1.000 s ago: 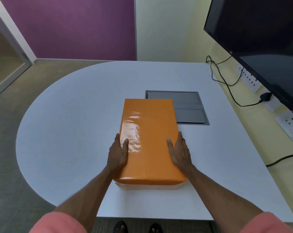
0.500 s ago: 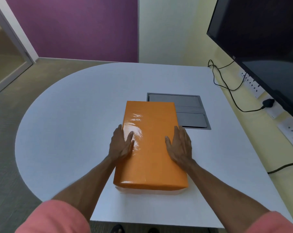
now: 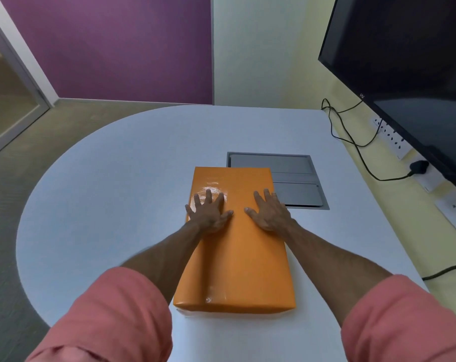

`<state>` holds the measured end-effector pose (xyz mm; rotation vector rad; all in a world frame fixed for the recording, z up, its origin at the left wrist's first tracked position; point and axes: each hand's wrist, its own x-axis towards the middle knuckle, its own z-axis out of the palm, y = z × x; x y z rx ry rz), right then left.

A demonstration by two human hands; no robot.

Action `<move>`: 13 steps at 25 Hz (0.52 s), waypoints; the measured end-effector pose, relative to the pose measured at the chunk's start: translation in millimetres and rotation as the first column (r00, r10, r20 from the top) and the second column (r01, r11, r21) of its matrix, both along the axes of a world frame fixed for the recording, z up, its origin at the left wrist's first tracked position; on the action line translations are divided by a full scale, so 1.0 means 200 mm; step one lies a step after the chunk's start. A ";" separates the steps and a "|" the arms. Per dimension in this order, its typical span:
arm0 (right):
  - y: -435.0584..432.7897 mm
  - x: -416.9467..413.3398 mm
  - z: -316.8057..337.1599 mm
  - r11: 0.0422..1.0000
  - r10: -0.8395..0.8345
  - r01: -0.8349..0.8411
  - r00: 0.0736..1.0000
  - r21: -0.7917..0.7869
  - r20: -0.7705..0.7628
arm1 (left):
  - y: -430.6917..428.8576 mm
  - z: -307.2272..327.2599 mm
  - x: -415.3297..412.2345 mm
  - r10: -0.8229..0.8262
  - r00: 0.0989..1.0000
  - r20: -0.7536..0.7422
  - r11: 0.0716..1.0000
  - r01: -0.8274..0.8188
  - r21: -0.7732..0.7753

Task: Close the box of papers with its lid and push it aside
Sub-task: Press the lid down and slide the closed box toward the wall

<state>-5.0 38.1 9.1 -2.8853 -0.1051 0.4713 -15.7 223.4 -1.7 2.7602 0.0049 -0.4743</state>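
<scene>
While the orange lid (image 3: 237,246) sat fully down over the box of papers, whose pale base (image 3: 187,312) showed only as a sliver at the near edge, both hands lay flat on it, gripping nothing. The left hand (image 3: 208,214) and right hand (image 3: 270,214) pressed side by side with fingers spread. The box's far right corner overlapped the grey floor hatch (image 3: 294,178) in the white table (image 3: 117,194).

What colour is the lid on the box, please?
Glossy orange lid, clearest in the head view.
</scene>
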 end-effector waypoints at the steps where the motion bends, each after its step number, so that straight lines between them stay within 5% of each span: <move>1: 0.00 0.00 -0.01 1.000 -0.002 0.002 1.000 0.000 -0.008 | 0.00 0.00 0.00 -0.002 1.000 -0.001 1.000 0.002 0.022; 8: 0.01 0.02 -0.04 0.999 -0.033 0.033 0.999 0.024 -0.025 | -0.01 -0.01 0.01 -0.007 1.000 -0.029 0.998 0.009 0.063; 13: -0.01 0.00 -0.01 0.986 -0.076 0.080 0.997 0.147 -0.032 | 0.05 0.02 0.00 -0.009 1.000 0.000 0.998 0.009 -0.061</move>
